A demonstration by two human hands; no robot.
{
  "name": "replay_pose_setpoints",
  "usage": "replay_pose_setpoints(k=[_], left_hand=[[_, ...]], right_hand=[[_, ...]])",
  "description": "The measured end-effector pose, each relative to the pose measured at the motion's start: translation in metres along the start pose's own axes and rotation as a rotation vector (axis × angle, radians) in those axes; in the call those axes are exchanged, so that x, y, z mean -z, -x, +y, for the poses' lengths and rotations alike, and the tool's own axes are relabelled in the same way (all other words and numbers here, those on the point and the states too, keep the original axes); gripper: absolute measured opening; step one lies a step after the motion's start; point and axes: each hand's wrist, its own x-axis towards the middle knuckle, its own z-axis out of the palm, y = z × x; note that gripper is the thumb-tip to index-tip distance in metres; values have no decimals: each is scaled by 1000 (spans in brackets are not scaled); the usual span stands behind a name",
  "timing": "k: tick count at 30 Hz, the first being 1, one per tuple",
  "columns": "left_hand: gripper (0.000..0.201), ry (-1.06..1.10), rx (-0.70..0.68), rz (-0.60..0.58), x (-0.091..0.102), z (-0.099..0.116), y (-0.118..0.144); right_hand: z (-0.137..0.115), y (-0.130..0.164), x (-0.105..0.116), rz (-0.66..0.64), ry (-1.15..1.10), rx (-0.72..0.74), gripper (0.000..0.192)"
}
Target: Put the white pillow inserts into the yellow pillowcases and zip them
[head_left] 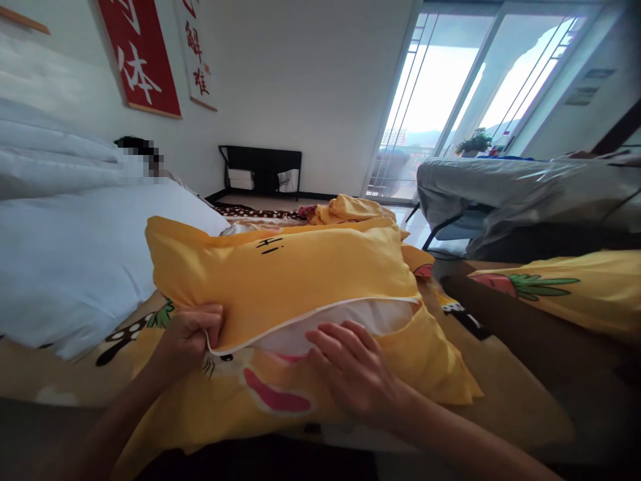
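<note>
A yellow pillowcase with the word "Hi" lies in front of me, plumped out by a white pillow. The white pillow shows through a long opening edged with a white zipper. My left hand is closed on the pillowcase fabric at the opening's left end. Over the middle of the opening, my right hand has its fingers stretched out, touching the white pillow and the lower edge. Its thumb is hidden. Yellow printed fabric with a pink and white figure lies below the opening.
Large white bedding is heaped at left, with a person's blurred head behind it. Yellow folded cloth lies beyond the pillow. A plastic-covered table stands at right, near another yellow printed cloth. A black shelf is against the wall.
</note>
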Motion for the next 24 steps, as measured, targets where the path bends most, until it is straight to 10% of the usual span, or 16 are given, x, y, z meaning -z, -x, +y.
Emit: replay_pose_setpoints(k=[10,18,24], left_hand=[[27,-37,-119,-47,8,15,9],[26,-181,-15,80,17,-11,42],[65,-501,-13,232,24,-37,80]], right_hand=[[35,-1,-58,-150,6,-82,18],[39,-3,-44,-118,-120,-155,14],[33,-5,-31,-122,-152,-163,13]])
